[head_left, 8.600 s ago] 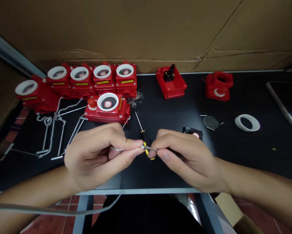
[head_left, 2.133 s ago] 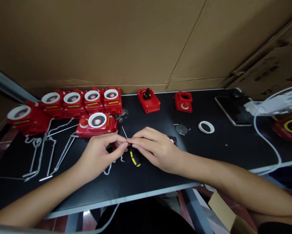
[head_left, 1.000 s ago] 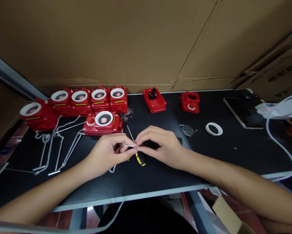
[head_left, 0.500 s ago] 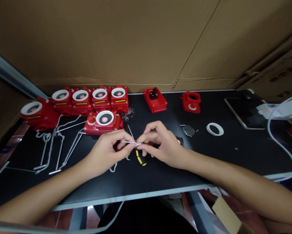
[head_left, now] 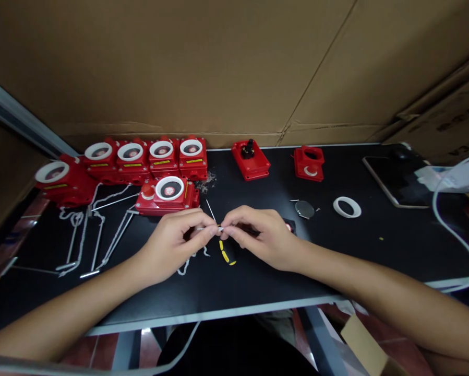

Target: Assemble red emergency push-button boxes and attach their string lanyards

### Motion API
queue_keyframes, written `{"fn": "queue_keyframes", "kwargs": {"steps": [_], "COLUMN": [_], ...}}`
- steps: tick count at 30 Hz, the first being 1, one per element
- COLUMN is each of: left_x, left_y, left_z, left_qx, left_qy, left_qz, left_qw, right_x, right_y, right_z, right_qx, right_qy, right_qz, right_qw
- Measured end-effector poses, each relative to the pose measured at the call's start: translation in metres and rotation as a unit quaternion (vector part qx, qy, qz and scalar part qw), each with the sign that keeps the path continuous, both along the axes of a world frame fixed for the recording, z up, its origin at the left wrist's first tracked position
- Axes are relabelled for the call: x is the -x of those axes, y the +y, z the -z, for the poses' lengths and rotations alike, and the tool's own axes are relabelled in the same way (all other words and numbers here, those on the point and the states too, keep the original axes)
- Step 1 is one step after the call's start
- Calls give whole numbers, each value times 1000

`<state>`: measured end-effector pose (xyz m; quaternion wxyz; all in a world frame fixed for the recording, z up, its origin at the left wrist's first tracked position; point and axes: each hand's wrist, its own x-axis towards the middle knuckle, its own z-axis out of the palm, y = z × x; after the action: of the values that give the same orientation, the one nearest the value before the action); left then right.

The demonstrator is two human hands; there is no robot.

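Observation:
Thumb and fingers of my left hand pinch a thin white cord over the middle of the table. My right hand pinches the same cord at its fingertips, which nearly meet the left ones. Most of the cord is hidden by the fingers. Below them lies a screwdriver with a black and yellow handle, partly covered by my hands. A loose cord end shows under my left hand. Just beyond that hand is a red box with a white ring and a red knob.
Several red boxes line the back left, near metal rods tied with white cord. Behind my right hand are an open red housing and a red cover. Farther right lie a round glass disc, a white ring and a tablet.
My right hand's fingers have closed down from a raised, looser pose into a tight pinch. Less of the cord shows between my hands now. The view has shifted slightly.

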<state>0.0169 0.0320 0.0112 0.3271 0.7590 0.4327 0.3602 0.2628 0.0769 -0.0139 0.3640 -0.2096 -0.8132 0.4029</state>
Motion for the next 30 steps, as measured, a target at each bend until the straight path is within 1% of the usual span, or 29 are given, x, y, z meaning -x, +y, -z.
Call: {"fn": "queue_keyframes", "kwargs": {"steps": [5,8,11,14,18,23,26,30], "left_x": [1,1,0,-1,-1,-1,-1,-2], "left_y": [-1,-1,-1,0,1,1,1,-1], "left_z": [1,2,4,6,7,3,2,4], "left_qx": [38,58,55,46,49,64,98,152], "left_qy": [-8,-11,-8,-8,-8,-14,-33,-68], "left_qz": [-12,-22,-31,-33,-27,-13,-10,-8], "left_qw": [999,998,998,998,998,998,995,986], "right_x": [0,0,1,1,1,0,-2,-3], "right_y": [-2,-2,-2,-2,-2,-2,-1,0], "right_z": [-3,-3,-3,-3,-4,-2,-1,-2], "right_qx": [16,68,126,141,118,66,44,6], "right_qy": [-4,10,30,30,11,-3,-10,-16], "right_qz": [13,8,-7,-14,-10,15,15,18], "right_qw": [1000,998,992,989,993,998,999,1000]}}
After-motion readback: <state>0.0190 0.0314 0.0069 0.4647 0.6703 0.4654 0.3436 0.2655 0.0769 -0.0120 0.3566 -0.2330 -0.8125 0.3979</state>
